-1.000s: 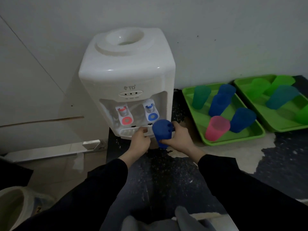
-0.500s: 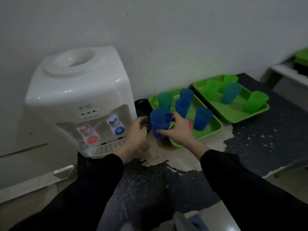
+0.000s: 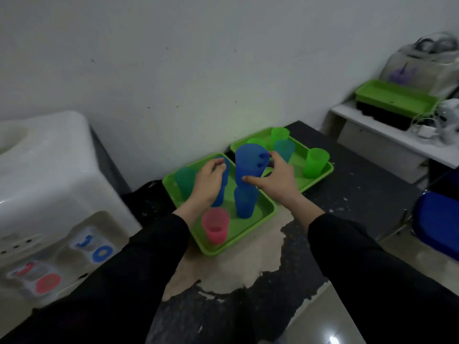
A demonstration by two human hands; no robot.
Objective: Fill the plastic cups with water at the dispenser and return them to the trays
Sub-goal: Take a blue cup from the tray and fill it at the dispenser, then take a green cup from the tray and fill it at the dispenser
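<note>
Blue, translucent plastic: the blue cup [image 3: 249, 162] sits in my right hand [image 3: 275, 178], thumb pressed on its near side low down and fingers wrapped around the far side, two fingertips showing as dark spots through the wall. It is upright with the wide mouth on top, held in the air above the near green tray [image 3: 267, 212]; whether there is water in it I cannot tell. My left hand [image 3: 207, 182] hovers just beside it, fingers curled loosely and gripping nothing.

Straight below the held cup, another blue cup [image 3: 244, 203] stands in the near tray. A pink cup [image 3: 215, 225] stands at the tray's front, a teal cup [image 3: 185, 178] at its back left, and one more blue cup [image 3: 222, 187] is half hidden behind my left hand.

The far green tray [image 3: 325, 171] lies just beside the first, carrying a bright green cup [image 3: 316, 162], a teal one [image 3: 284, 150] and further green cups behind. Both trays rest on the dark, worn table [image 3: 347, 180]. The white water dispenser [image 3: 47, 184] stands to the left, its blue tap [image 3: 87, 240] and red tap [image 3: 26, 268] blurred.
</note>
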